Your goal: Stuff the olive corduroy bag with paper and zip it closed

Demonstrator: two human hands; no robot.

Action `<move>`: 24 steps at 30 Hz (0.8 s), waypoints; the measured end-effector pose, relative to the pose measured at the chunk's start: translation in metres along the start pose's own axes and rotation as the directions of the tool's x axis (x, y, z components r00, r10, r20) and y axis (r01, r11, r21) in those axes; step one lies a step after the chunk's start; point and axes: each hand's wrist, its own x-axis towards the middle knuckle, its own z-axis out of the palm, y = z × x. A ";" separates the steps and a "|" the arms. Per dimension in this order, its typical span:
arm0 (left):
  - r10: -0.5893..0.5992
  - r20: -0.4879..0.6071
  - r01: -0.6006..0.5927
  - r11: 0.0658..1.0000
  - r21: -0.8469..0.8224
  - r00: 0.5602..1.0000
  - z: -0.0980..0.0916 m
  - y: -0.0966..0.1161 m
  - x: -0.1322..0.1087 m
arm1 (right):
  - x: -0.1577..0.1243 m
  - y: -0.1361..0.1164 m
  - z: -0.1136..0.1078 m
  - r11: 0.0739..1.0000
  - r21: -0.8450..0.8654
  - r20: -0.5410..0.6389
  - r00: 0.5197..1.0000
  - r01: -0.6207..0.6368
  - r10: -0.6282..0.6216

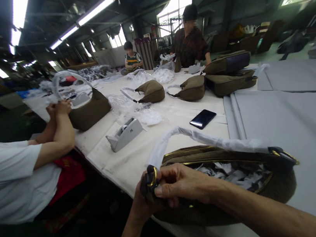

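An olive-brown handbag (pixel 285 190) lies at the table's near edge, its gold zipper open on crumpled white stuffing paper (pixel 224 170). Its shoulder strap (pixel 189 131), wrapped in white film, arches over the opening. My left hand (pixel 146 202) is closed around the bag's left end, under the dark strap tab with a gold ring (pixel 153 176). Right beside that ring, my right hand (pixel 186 183) is closed with thumb and fingers pinched at the same end of the bag. What lies between those fingertips is hidden.
Beyond the bag are a grey tape dispenser (pixel 127 133) and a black phone (pixel 203 119). Several similar handbags (pixel 192 89) stand farther back among clear plastic wrapping (pixel 148 116). At left, a co-worker's hands (pixel 59 107) hold another bag's wrapped strap. Grey sheets (pixel 293 115) cover the right side.
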 end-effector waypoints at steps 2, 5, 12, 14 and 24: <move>0.050 0.041 -0.050 0.999 0.007 0.998 -0.002 0.004 -0.001 | -0.002 -0.002 -0.002 0.995 0.074 0.011 0.998 -0.069 0.068; 0.063 0.111 -0.066 0.997 0.026 0.992 -0.004 0.010 -0.001 | -0.006 -0.002 -0.005 0.987 0.136 0.017 0.996 -0.086 0.085; 0.047 0.158 -0.049 0.999 0.009 0.986 -0.004 0.010 0.002 | -0.012 -0.011 0.000 0.995 0.038 -0.009 0.995 -0.097 0.097; 0.054 0.183 -0.059 0.998 0.021 0.982 -0.005 0.014 0.003 | -0.015 -0.017 0.000 0.994 -0.014 -0.055 0.993 -0.108 0.107; 0.094 0.061 -0.098 0.993 0.064 0.994 0.011 0.075 0.011 | -0.017 -0.025 -0.005 0.966 -0.258 -0.039 0.999 -0.033 0.023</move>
